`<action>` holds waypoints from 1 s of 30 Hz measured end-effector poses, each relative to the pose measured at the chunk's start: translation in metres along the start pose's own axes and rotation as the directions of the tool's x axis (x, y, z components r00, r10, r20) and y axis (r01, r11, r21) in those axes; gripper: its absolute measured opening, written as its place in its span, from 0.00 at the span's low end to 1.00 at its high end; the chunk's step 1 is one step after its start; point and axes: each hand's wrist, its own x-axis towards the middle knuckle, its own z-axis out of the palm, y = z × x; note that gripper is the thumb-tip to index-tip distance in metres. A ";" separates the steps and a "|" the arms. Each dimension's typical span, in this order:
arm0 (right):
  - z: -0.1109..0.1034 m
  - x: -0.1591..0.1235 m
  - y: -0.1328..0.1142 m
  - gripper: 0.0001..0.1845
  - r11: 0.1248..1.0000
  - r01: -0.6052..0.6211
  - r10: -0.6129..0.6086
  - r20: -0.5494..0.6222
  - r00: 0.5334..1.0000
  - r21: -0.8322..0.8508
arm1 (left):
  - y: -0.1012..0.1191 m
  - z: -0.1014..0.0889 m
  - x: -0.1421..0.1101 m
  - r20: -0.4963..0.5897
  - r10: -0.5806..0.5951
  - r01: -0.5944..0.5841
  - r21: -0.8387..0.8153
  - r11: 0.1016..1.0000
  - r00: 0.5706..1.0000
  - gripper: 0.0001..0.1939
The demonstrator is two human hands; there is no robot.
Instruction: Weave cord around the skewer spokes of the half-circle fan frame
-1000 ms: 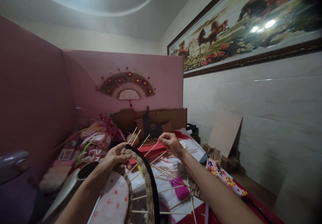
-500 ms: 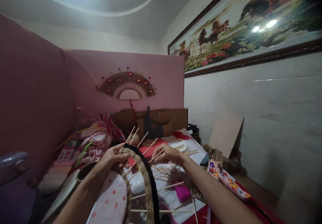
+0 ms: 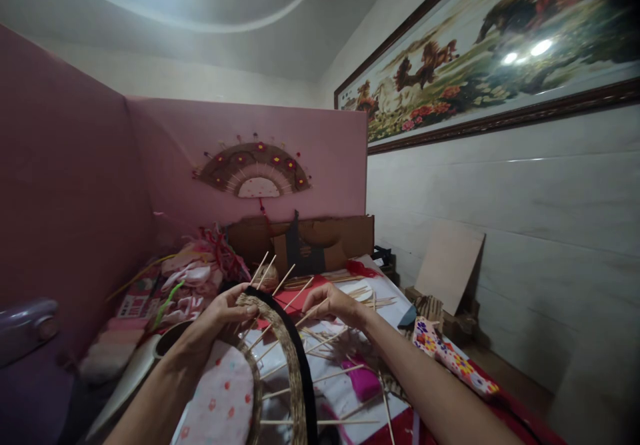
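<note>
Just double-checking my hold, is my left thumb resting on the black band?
No, the thumb of the left hand lies on the tan braided band, inside the black band.

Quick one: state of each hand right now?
Left hand: closed, gripping the woven band near its upper end.
Right hand: fingers pinched together on a thin stick that juts from the band's black edge.

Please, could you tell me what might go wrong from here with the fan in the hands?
The thin stick pinched in the right hand might snap if bent. The left hand grips the fan near its upper end, so the lower part could twist. The jutting sticks might catch on the loose sticks beyond.
</note>
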 end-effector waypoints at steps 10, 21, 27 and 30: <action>0.002 0.004 0.007 0.08 1.000 0.027 -0.027 -0.031 0.999 -0.010 | -0.004 -0.003 -0.001 0.044 -0.026 0.030 -0.104 0.994 0.999 0.22; 0.005 0.005 0.005 0.14 0.995 -0.080 0.080 -0.015 0.997 -0.059 | -0.011 -0.016 0.004 0.108 -0.045 0.054 -0.086 0.995 0.993 0.24; -0.003 0.002 0.003 0.11 0.999 0.038 -0.039 -0.048 0.998 -0.018 | -0.010 -0.017 0.004 0.107 -0.040 0.049 -0.082 0.995 0.993 0.25; -0.009 0.000 0.003 0.11 0.996 0.087 -0.086 -0.074 0.993 0.005 | -0.010 -0.017 0.004 0.095 -0.033 0.042 -0.091 0.995 0.995 0.25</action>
